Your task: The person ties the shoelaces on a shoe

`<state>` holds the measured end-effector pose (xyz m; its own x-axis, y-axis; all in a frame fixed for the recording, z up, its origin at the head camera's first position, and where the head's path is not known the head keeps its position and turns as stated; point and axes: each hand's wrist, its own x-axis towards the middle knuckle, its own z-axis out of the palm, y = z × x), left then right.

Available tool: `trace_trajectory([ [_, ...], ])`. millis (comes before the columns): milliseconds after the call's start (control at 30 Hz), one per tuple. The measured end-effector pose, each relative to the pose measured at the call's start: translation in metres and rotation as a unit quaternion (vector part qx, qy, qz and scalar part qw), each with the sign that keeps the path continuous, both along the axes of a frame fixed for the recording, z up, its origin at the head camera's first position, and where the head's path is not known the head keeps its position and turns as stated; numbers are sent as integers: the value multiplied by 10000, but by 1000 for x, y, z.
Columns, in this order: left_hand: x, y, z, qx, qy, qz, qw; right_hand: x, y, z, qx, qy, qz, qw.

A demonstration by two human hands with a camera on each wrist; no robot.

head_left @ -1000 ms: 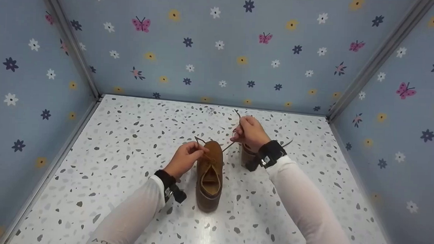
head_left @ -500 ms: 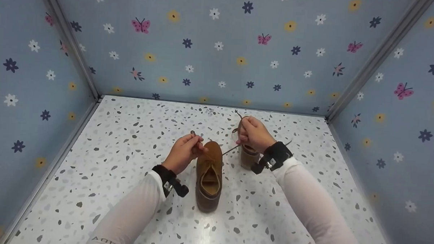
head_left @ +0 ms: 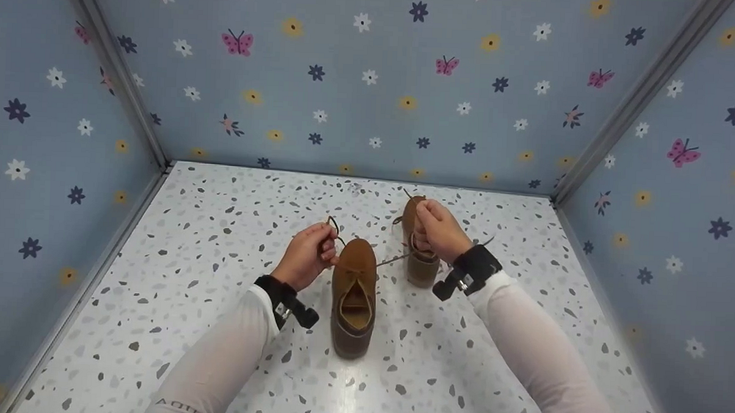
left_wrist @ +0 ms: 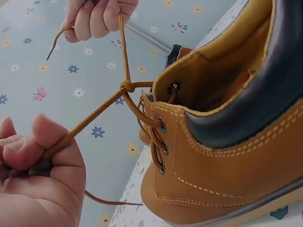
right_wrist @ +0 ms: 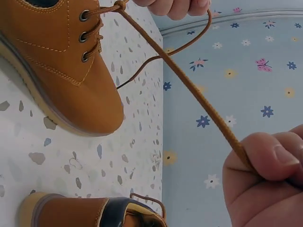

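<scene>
A tan-brown lace-up shoe [head_left: 358, 255] with a dark padded collar stands upright on the floor between the hands. My left hand [head_left: 307, 256] is left of its toe and grips one end of the brown shoelace [left_wrist: 92, 113], with the loose tip hanging past the fingers. My right hand [head_left: 441, 230], to the right and above the second shoe, pinches the other end between thumb and curled fingers. Both lace lengths run taut from the hands to a small knot [left_wrist: 127, 86] above the eyelets [left_wrist: 163, 124].
A second matching shoe [head_left: 423, 272] stands to the right, partly hidden under my right hand, with its laces loose. The speckled white floor [head_left: 220, 226] meets blue flowered panels [head_left: 372, 78] at the back and both sides.
My hands have moved farther apart, the left to the left and the right to the right. More of the second shoe now shows beside my right hand.
</scene>
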<state>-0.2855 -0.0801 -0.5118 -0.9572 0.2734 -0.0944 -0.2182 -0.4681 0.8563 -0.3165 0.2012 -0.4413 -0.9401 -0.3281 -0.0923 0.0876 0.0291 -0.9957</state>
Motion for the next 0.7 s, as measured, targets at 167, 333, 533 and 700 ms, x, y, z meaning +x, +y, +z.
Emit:
trace_trajectory([
  [167, -1, -1, -1, -172, 64, -84, 9998, 3, 8, -7, 219, 87, -17, 9997],
  [333, -1, -2, -2, -477, 186, -241, 9984, 4, 17, -14, 594, 202, -116, 9980],
  [533, 0, -4, -2, -1128, 430, -413, 9918, 8, 25, -22, 1460, 727, -224, 9864],
  [700, 1, -5, -3, -1445, 676, -498, 9859, 9, 31, -29, 1876, 1376, -272, 9722],
])
